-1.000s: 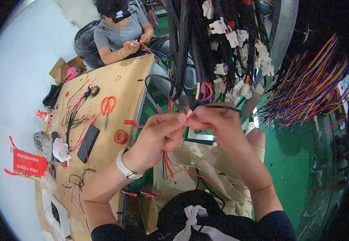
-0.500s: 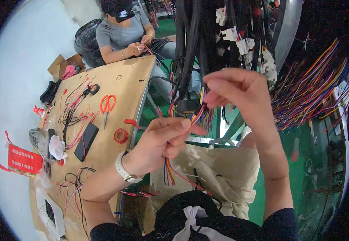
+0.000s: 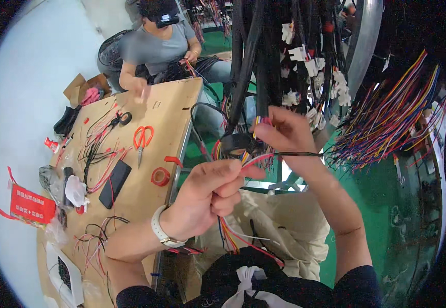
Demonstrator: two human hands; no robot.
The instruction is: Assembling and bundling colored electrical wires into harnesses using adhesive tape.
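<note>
Head view: the left hand [image 3: 210,197] pinches a bundle of coloured wires [image 3: 228,233] over the lap, while the right hand [image 3: 284,134] grips black tape [image 3: 300,153] stretched taut. Wrapping looks barely begun; most of the bundle remains bare beside the worktop [image 3: 156,133].

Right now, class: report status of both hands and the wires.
Left hand grip shut on coloured wire bundle. Right hand pinches black tape roll on it. Hanging harnesses crowd close behind.
</note>
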